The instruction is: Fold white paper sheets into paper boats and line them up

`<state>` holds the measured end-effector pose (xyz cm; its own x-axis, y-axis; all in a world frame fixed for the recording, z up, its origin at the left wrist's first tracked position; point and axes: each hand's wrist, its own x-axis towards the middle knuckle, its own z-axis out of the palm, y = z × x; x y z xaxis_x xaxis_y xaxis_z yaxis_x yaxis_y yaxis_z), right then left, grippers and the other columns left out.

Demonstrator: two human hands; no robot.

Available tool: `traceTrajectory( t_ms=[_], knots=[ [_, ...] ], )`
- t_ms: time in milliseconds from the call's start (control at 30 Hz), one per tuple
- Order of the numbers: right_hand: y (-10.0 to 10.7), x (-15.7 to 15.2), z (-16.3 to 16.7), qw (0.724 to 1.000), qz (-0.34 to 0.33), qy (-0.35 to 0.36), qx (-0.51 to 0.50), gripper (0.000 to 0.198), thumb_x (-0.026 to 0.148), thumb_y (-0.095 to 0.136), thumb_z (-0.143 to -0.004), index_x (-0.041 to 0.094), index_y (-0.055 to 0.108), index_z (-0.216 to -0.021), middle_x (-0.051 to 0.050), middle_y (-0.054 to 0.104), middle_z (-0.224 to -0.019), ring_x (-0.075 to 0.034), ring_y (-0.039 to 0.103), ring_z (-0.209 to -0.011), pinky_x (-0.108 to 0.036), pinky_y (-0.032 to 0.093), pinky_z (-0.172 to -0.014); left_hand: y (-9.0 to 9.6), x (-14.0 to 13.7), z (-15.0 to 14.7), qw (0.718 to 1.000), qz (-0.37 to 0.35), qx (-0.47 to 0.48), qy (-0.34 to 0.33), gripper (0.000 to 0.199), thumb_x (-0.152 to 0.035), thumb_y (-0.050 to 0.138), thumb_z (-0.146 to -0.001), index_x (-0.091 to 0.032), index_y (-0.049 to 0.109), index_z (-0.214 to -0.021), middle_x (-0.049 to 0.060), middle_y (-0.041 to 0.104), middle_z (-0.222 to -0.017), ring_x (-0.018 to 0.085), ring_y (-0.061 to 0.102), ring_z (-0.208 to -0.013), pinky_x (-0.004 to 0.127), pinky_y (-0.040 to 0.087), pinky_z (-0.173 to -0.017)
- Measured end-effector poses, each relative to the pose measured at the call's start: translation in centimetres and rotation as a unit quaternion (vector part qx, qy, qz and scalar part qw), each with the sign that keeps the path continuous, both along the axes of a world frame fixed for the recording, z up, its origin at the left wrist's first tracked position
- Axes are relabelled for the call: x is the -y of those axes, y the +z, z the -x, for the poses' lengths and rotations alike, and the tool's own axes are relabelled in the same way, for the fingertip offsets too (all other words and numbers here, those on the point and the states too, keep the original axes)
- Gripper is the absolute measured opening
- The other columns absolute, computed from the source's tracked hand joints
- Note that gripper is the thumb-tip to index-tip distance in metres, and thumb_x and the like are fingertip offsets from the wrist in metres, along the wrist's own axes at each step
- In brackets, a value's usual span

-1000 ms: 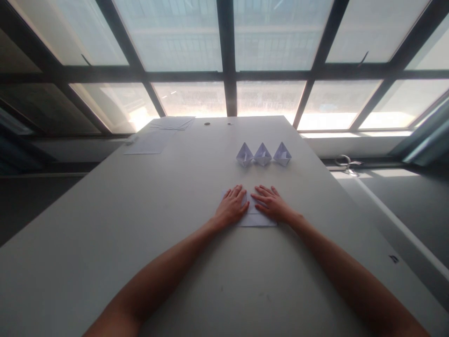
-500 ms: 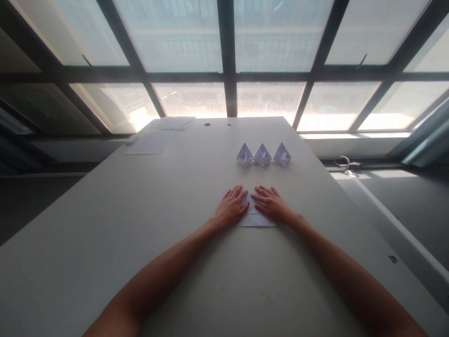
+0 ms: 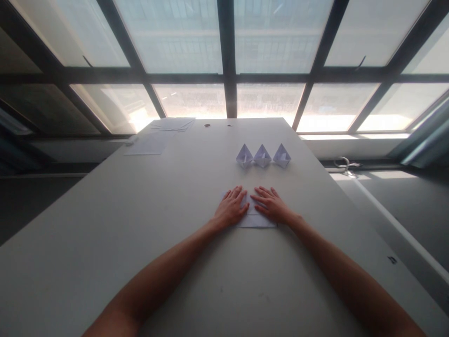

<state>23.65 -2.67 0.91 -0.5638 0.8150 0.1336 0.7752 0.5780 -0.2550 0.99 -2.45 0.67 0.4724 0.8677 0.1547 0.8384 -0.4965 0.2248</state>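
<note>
A folded sheet of white paper (image 3: 257,221) lies flat on the table in front of me, with crease lines showing between my hands. My left hand (image 3: 231,206) rests on its left part, fingers stretched out and slightly spread. On the right part lies my right hand (image 3: 271,205), also flat with fingers apart. Both hands cover much of the sheet, so its full outline is hidden. Just beyond them, three folded paper boats stand in a row: a left boat (image 3: 244,156), a middle boat (image 3: 262,156) and a right boat (image 3: 282,156).
The white table (image 3: 168,187) reaches to large windows. Loose paper sheets (image 3: 145,144) lie at its far left, with more sheets (image 3: 173,123) behind. Small round holes or discs (image 3: 207,125) show near the far edge. A dark mark (image 3: 392,260) is at the right edge.
</note>
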Motion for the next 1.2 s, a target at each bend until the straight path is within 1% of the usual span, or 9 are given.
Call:
traceTrajectory(
  t_ms=[167, 267, 400, 500, 767, 867, 933, 1033, 1200],
  knots=[
    [-0.1, 0.0, 0.0, 1.0, 0.0, -0.002, -0.001, 0.046, 0.042, 0.043, -0.1, 0.027, 0.051, -0.144, -0.01, 0.037, -0.156, -0.028, 0.028, -0.146, -0.058, 0.018, -0.117, -0.1, 0.0, 0.0, 1.0, 0.007, -0.015, 0.003, 0.061, -0.05, 0.036, -0.098, -0.018, 0.035, -0.15, 0.012, 0.03, -0.16, 0.024, 0.024, -0.149, 0.041, 0.02, -0.122],
    [0.0, 0.0, 0.0, 1.0, 0.002, 0.001, 0.001, 0.047, 0.042, 0.043, -0.1, 0.027, 0.05, -0.144, -0.011, 0.037, -0.156, -0.028, 0.028, -0.146, -0.058, 0.018, -0.117, -0.1, -0.2, 0.1, 1.0, 0.012, 0.0, 0.008, 0.06, -0.042, 0.033, -0.099, -0.016, 0.028, -0.153, 0.011, 0.033, -0.158, 0.021, 0.027, -0.148, 0.039, 0.021, -0.122],
    [0.0, 0.0, 0.0, 1.0, 0.002, 0.001, 0.003, 0.047, 0.042, 0.043, -0.1, 0.027, 0.049, -0.144, -0.011, 0.037, -0.157, -0.028, 0.027, -0.147, -0.058, 0.017, -0.118, -0.1, -0.3, 0.3, 1.0, 0.01, -0.002, -0.005, 0.052, -0.039, 0.036, -0.099, -0.025, 0.038, -0.15, 0.007, 0.033, -0.159, 0.022, 0.029, -0.147, 0.041, 0.023, -0.121],
    [-0.1, -0.1, 0.0, 1.0, 0.005, -0.001, 0.003, 0.045, 0.038, 0.041, -0.101, 0.028, 0.049, -0.145, -0.01, 0.036, -0.157, -0.027, 0.027, -0.147, -0.058, 0.017, -0.118, 0.0, -0.2, 0.3, 1.0, 0.004, -0.013, -0.008, 0.051, -0.042, 0.041, -0.098, -0.026, 0.043, -0.147, 0.009, 0.031, -0.16, 0.024, 0.028, -0.148, 0.042, 0.022, -0.121],
    [-0.3, 0.0, -0.1, 1.0, 0.0, -0.006, -0.018, 0.048, 0.031, 0.041, -0.1, 0.025, 0.045, -0.147, -0.009, 0.038, -0.156, -0.026, 0.028, -0.146, -0.056, 0.018, -0.118, -0.1, -0.1, 0.4, 0.999, 0.009, -0.026, -0.018, 0.057, -0.049, 0.04, -0.097, -0.024, 0.039, -0.149, 0.01, 0.027, -0.161, 0.026, 0.024, -0.149, 0.043, 0.019, -0.122],
    [-0.3, 0.0, -0.2, 0.997, -0.037, -0.026, -0.058, 0.051, 0.031, 0.048, -0.097, 0.022, 0.043, -0.148, -0.01, 0.046, -0.151, -0.025, 0.034, -0.144, -0.055, 0.018, -0.119, -0.2, -0.2, 0.4, 0.999, 0.011, -0.031, -0.021, 0.059, -0.05, 0.039, -0.098, -0.024, 0.037, -0.15, 0.01, 0.025, -0.162, 0.027, 0.022, -0.149, 0.043, 0.017, -0.122],
    [-0.2, 0.0, -0.3, 0.991, -0.079, -0.037, -0.098, 0.048, 0.029, 0.051, -0.096, 0.022, 0.049, -0.143, -0.01, 0.051, -0.146, -0.025, 0.039, -0.14, -0.053, 0.02, -0.119, -0.3, -0.2, 0.4, 0.999, 0.014, -0.034, -0.022, 0.059, -0.05, 0.039, -0.098, -0.024, 0.037, -0.15, 0.01, 0.024, -0.162, 0.027, 0.021, -0.15, 0.043, 0.016, -0.122],
    [-0.1, -0.1, -0.1, 0.98, -0.126, -0.032, -0.153, 0.039, 0.024, 0.052, -0.095, 0.023, 0.058, -0.133, -0.009, 0.059, -0.138, -0.024, 0.048, -0.133, -0.049, 0.03, -0.116, -0.3, -0.3, 0.5, 0.999, 0.017, -0.035, -0.026, 0.059, -0.05, 0.039, -0.098, -0.024, 0.036, -0.151, 0.011, 0.022, -0.163, 0.027, 0.02, -0.15, 0.044, 0.016, -0.122],
    [-0.3, 0.1, 0.9, 0.982, -0.111, 0.038, -0.151, 0.029, 0.022, 0.057, -0.094, 0.025, 0.066, -0.121, -0.006, 0.064, -0.131, -0.023, 0.055, -0.125, -0.042, 0.041, -0.107, -0.3, -0.2, 0.4, 0.999, 0.021, -0.024, -0.025, 0.059, -0.051, 0.039, -0.099, -0.024, 0.037, -0.151, 0.011, 0.023, -0.162, 0.028, 0.02, -0.15, 0.046, 0.018, -0.122]
  ],
)
